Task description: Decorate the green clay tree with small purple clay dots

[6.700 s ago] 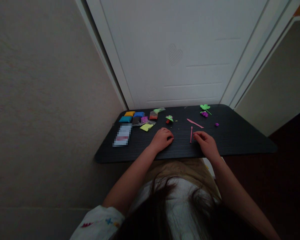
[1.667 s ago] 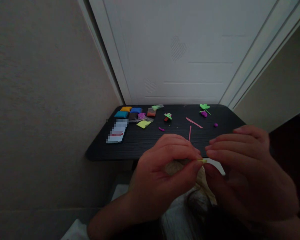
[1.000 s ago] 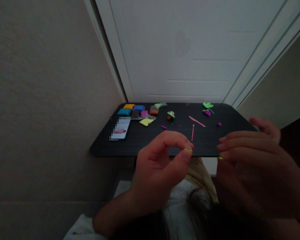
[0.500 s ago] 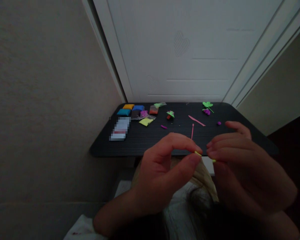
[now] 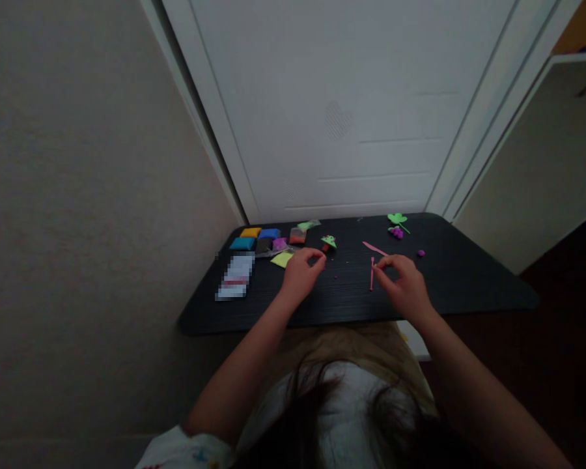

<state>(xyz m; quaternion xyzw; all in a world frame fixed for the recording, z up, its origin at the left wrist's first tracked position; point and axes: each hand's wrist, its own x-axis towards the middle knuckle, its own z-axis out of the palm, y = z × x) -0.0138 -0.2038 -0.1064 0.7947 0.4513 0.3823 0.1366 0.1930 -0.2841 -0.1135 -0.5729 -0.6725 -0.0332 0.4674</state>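
My left hand (image 5: 303, 273) is over the table with thumb and forefinger closed in a pinch, beside a purple clay strip that its fingertips mostly cover. What the pinch holds is too small to make out. My right hand (image 5: 403, 284) also pinches, close to the top of a thin pink stick tool (image 5: 372, 277); a tiny yellowish piece of clay (image 5: 375, 266) seems to show at its fingertips. Behind the hands stands a small green-topped clay figure (image 5: 329, 242) with a red base. A pink plastic knife (image 5: 372, 247) lies just beyond my right fingers.
Packets of coloured clay, including a yellow packet (image 5: 281, 259) and a teal packet (image 5: 242, 243), lie at the left of the black table (image 5: 342, 306). A blurred-out card (image 5: 236, 276) is nearer. At right are a green clover shape (image 5: 397, 219), purple lumps (image 5: 396, 232) and a purple ball (image 5: 420, 253).
Both hands have moved forward from close to the camera to over the table, and further apart. Before, each pinched a small yellow piece. The view has shifted too.
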